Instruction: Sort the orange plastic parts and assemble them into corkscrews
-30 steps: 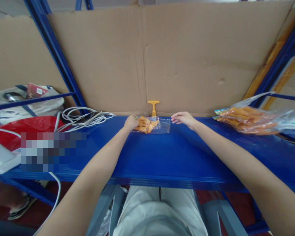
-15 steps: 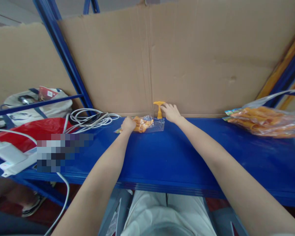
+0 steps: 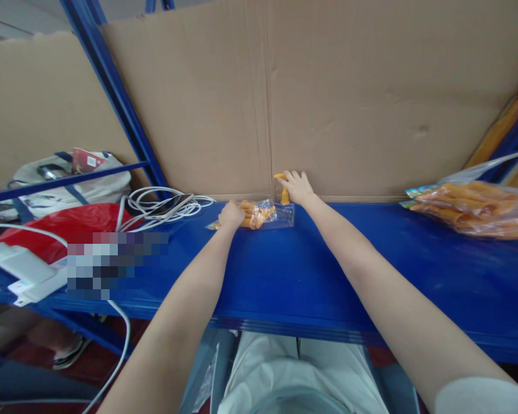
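My left hand is closed on the left end of a clear plastic bag lying near the back of the blue shelf. Inside the bag are orange pieces whose kind I cannot make out. Just behind the bag's right part stands a small yellow-orange T-shaped plastic piece, upright against the cardboard. My right hand is at its top bar, thumb in front of the stem and fingers spread. The hand covers part of the bar and stem; no firm grip shows.
At the right lies a larger clear bag of orange pieces. On the left are coiled white cables, a red bag, a canvas bag and a white power strip. A cardboard wall closes the back.
My right hand has moved left over the T-shaped piece, now hiding more of its bar and stem. My left hand stays on the bag. The whole view has shifted slightly.
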Demonstrator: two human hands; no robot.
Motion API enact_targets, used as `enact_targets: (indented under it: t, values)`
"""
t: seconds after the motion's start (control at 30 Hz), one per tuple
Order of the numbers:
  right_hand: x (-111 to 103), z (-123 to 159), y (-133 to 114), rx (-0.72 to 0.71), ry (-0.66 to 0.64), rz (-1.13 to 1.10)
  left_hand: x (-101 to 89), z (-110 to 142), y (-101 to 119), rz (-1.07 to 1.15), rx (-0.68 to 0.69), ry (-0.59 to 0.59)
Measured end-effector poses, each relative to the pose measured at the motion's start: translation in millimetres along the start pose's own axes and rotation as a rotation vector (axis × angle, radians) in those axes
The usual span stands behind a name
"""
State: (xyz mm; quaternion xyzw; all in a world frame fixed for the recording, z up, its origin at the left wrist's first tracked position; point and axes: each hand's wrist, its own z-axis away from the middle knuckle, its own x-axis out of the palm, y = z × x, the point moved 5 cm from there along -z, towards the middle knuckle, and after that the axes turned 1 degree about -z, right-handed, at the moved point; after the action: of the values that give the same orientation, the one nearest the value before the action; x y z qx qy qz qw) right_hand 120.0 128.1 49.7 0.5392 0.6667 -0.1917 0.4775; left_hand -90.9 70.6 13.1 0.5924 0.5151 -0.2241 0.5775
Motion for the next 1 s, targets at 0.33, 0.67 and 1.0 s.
enact_targets:
  t: [0.33,0.67,1.0]
  values:
    - [-8.9,2.5,-7.0,0.122,0.031,-0.068,1.7,-1.4,1.1,-0.023,0.012,0.007]
    - [-37.9,18.4,11.5,0.167,-0.153,-0.001,2.4,-0.5,4.6,-0.026,0.009,-0.004]
    - [-20.5,133.3,67.0,0.149,-0.395,0.104,10.9,-5.8,7.6,0.013,0.073,-0.012]
